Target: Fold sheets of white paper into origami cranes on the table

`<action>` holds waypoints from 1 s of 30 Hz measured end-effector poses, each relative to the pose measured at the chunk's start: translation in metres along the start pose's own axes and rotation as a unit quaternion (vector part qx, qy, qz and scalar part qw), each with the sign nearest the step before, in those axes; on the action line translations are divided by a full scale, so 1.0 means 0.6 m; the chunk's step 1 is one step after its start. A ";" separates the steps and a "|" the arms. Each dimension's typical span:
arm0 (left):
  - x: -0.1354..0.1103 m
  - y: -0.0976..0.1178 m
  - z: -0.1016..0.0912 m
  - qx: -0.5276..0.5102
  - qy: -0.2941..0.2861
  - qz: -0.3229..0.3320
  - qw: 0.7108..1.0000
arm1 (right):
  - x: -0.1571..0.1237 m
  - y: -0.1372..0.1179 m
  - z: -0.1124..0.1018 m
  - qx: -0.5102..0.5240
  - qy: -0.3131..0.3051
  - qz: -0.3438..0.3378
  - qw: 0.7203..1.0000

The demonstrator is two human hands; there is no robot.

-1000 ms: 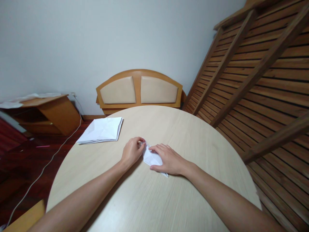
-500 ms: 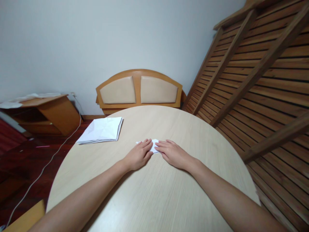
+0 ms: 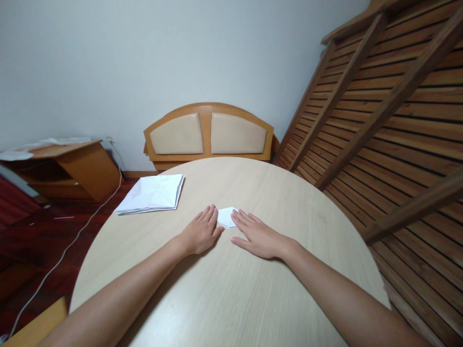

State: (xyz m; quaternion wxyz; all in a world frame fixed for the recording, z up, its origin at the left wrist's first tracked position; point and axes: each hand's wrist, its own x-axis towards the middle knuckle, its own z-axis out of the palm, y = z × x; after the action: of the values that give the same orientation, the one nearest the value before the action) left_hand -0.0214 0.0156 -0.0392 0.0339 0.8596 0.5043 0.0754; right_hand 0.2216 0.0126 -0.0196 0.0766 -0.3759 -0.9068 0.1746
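Observation:
A small folded piece of white paper (image 3: 226, 217) lies flat on the round pale wood table (image 3: 238, 289), between my two hands. At its left end rests my left hand (image 3: 203, 230), palm down with the fingers stretched out and the thumb toward the paper. My right hand (image 3: 255, 235) lies flat from the other side, its fingertips over the paper's right part and its thumb apart on the tabletop. Neither hand grips anything. The paper's right end is hidden under the right fingers.
A stack of white paper sheets (image 3: 154, 193) lies at the table's left edge. Behind the table stands a headboard (image 3: 206, 135) with cream panels. A slatted wooden frame (image 3: 379, 106) leans at the right. On the left are a wooden cabinet (image 3: 83, 168) and a white cable (image 3: 77, 236) across the floor.
My left hand has slid left to the paper's end, uncovering more of it. The right hand's thumb has spread away from its fingers toward me.

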 end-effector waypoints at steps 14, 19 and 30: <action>0.004 0.040 -0.013 -0.052 0.022 0.072 0.996 | -0.003 0.008 -0.009 0.004 -0.023 0.002 1.000; 0.004 0.038 -0.013 -0.059 0.048 0.083 0.994 | -0.003 0.005 -0.005 -0.021 -0.008 0.024 0.999; 0.006 0.040 -0.024 -0.075 0.113 0.085 0.987 | 0.007 -0.006 -0.023 -0.079 0.146 -0.031 0.986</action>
State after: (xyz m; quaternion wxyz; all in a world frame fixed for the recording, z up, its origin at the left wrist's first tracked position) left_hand -0.0013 0.0068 -0.0214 0.0344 0.8805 0.4224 0.2122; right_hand 0.2199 0.0165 -0.0056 0.1836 -0.3735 -0.9083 0.0428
